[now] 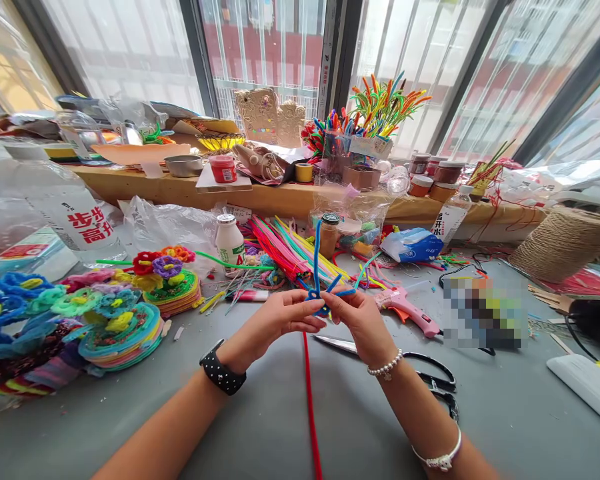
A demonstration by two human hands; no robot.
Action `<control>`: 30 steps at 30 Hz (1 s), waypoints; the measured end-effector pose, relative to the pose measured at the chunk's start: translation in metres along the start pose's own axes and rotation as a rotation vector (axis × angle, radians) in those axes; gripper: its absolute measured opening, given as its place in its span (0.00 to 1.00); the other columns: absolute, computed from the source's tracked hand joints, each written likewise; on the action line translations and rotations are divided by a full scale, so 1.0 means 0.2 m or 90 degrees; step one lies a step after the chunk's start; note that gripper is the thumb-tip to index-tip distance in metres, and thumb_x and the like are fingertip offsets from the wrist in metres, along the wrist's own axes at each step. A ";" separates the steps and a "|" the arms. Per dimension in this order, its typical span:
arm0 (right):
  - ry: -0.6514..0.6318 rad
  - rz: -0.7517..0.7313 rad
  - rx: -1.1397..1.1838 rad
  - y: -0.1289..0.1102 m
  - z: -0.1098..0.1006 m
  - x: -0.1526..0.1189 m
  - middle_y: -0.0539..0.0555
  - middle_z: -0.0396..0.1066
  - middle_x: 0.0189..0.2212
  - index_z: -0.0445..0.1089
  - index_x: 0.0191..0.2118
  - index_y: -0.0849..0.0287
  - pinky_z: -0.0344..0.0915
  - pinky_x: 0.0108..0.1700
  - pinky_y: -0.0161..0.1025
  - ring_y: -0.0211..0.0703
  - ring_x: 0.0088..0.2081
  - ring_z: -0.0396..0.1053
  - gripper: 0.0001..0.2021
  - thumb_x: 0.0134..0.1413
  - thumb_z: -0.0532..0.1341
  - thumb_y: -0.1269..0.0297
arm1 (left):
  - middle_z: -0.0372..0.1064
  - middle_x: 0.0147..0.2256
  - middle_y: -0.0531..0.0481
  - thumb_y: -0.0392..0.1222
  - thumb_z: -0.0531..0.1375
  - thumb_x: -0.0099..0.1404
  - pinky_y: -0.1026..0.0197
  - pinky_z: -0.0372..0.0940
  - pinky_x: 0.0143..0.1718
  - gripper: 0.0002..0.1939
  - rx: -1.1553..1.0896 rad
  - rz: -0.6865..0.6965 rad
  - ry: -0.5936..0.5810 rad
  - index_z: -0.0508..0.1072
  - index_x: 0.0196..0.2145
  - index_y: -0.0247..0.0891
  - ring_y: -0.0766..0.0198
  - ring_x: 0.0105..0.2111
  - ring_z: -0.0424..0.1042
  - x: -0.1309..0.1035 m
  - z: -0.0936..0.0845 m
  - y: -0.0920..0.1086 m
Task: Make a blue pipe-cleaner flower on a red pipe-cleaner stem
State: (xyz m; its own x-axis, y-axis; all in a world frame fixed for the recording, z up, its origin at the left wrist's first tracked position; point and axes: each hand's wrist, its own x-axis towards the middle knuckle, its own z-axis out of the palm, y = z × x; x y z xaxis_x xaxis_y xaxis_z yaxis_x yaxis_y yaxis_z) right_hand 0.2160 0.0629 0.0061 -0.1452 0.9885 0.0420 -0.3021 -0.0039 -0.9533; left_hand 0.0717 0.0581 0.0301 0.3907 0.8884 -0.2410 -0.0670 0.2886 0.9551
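Observation:
Both hands meet over the middle of the table around a blue pipe cleaner (pixel 317 260) that is bent into loops, one long end standing upright. My left hand (pixel 285 312) pinches it from the left between thumb and fingers. From the right, my right hand (pixel 359 320) grips the same piece near a blue end that sticks out. Fingers hide part of the bent centre. Below the hands a red pipe cleaner (pixel 309 400) runs down toward me along the grey table. Black-handled scissors (pixel 433 380) lie partly under my right wrist.
Finished pipe-cleaner flowers (pixel 167 267) on coiled round bases crowd the left. Behind my hands lies a bundle of colourful pipe cleaners (pixel 285 250), beside a white bottle (pixel 230 241). A pink glue gun (pixel 411 312) and a twine spool (pixel 565 243) are at the right.

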 end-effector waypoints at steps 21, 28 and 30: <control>0.007 0.157 0.087 0.03 0.01 0.00 0.47 0.62 0.17 0.68 0.20 0.64 0.50 0.21 0.30 0.28 0.18 0.54 0.11 0.33 0.66 0.61 | 0.66 0.19 0.53 0.42 0.62 0.45 0.64 0.62 0.27 0.10 0.143 0.066 -0.004 0.69 0.21 0.32 0.68 0.21 0.66 0.02 -0.01 -0.04; -0.026 0.139 0.100 -0.01 -0.01 0.01 0.49 0.66 0.21 0.70 0.23 0.64 0.56 0.25 0.30 0.30 0.22 0.59 0.10 0.36 0.65 0.61 | 0.66 0.21 0.52 0.47 0.58 0.51 0.64 0.63 0.28 0.13 0.135 0.080 0.036 0.68 0.23 0.33 0.67 0.23 0.67 0.03 0.00 -0.04; -0.043 0.127 0.057 -0.02 -0.01 0.01 0.48 0.65 0.21 0.69 0.23 0.63 0.56 0.23 0.30 0.30 0.22 0.59 0.10 0.35 0.65 0.61 | 0.67 0.21 0.52 0.47 0.58 0.50 0.65 0.63 0.27 0.12 0.160 0.090 0.019 0.69 0.23 0.33 0.68 0.22 0.67 0.03 -0.01 -0.04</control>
State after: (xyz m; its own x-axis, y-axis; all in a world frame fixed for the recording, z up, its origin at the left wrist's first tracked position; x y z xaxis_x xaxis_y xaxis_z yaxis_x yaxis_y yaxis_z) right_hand 0.2189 0.0643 0.0085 -0.2729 0.9543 -0.1217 -0.3428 -0.2146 -0.9146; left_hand 0.0731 0.0610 0.0212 0.3659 0.9249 -0.1031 0.1125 0.0660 0.9915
